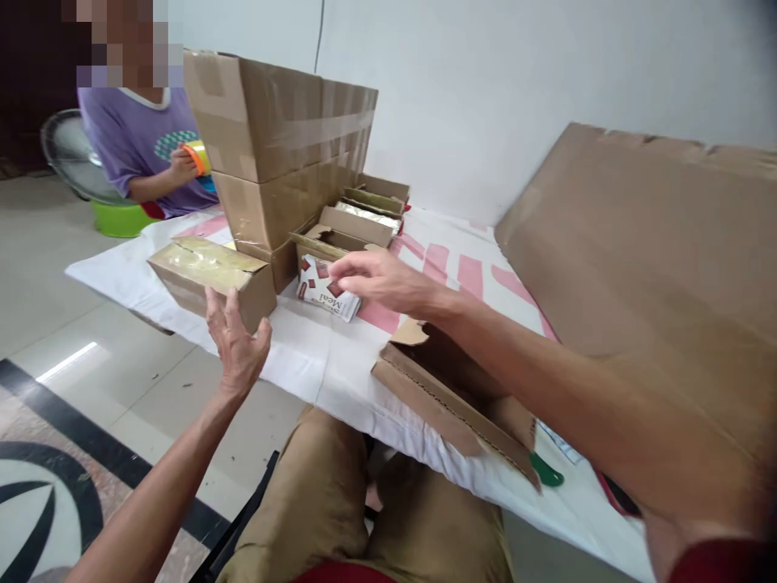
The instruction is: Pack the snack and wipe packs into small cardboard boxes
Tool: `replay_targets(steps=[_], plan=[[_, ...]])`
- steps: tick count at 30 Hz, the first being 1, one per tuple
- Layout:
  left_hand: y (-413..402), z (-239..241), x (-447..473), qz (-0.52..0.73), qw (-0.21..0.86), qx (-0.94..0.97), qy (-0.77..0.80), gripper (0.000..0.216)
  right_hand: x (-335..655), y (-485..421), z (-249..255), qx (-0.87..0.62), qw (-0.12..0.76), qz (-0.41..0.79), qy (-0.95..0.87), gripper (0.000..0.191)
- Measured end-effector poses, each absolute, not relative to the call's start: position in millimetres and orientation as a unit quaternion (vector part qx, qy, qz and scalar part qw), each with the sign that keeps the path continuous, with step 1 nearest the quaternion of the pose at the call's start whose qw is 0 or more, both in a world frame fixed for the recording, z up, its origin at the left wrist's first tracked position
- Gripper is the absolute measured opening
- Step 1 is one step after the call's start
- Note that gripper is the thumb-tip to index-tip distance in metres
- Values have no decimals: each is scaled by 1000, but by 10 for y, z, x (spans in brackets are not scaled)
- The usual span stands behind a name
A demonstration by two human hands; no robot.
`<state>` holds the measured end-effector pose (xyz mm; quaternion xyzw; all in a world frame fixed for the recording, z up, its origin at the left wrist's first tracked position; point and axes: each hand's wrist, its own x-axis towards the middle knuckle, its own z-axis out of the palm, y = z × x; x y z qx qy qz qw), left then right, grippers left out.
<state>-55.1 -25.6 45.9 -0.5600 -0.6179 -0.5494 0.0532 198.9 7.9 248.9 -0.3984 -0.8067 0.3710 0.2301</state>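
Observation:
My left hand [236, 344] is open, fingers up, its fingertips against the near side of a small taped cardboard box [210, 275] at the table's left edge. My right hand [380, 282] reaches forward with fingers stretched out, hovering just over a white and red packet [328, 295] that lies flat on the white cloth. The hand holds nothing. Behind the packet stands an open small carton [340, 235].
A stack of large taped cardboard boxes [285, 138] stands behind the small box. An open flat carton [449, 389] lies near me. Big cardboard sheets [643, 259] lean on the right. Another person in a purple shirt [142, 146] holds a tape roll [199, 156] at far left.

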Motion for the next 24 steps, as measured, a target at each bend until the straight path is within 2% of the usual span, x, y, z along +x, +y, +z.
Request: replay_targets(steps=[3, 6, 11, 14, 16, 18, 20, 22, 24], plan=[[-562, 533, -90, -536, 23, -649, -539, 67, 2755, -346, 2749, -456, 290, 254, -802, 21], [-785, 655, 308, -532, -14, -699, -478, 60, 3427, -784, 2729, -547, 317, 206, -747, 22], [-770, 826, 607, -481, -173, -763, -396, 65, 4185, -1481, 2207, -660, 378, 126, -637, 24], [-663, 891, 684, -446, -246, -772, -380, 73, 4428, -1840, 1819, -658, 362, 115, -650, 28], [-618, 932, 755, -433, -285, -774, -364, 76, 4495, -2006, 1602, -615, 322, 139, -706, 43], [-599, 967, 848, -430, -325, -768, -346, 76, 4489, -2097, 1433, -574, 290, 148, -751, 66], [-592, 986, 954, -442, -352, -750, -343, 72, 4434, -2120, 1308, -565, 287, 123, -764, 79], [-583, 983, 1057, -466, -356, -728, -354, 67, 4364, -2095, 1213, -568, 308, 76, -759, 70], [-564, 960, 1146, -492, -349, -703, -375, 64, 4310, -2051, 1138, -569, 344, 35, -746, 49]])
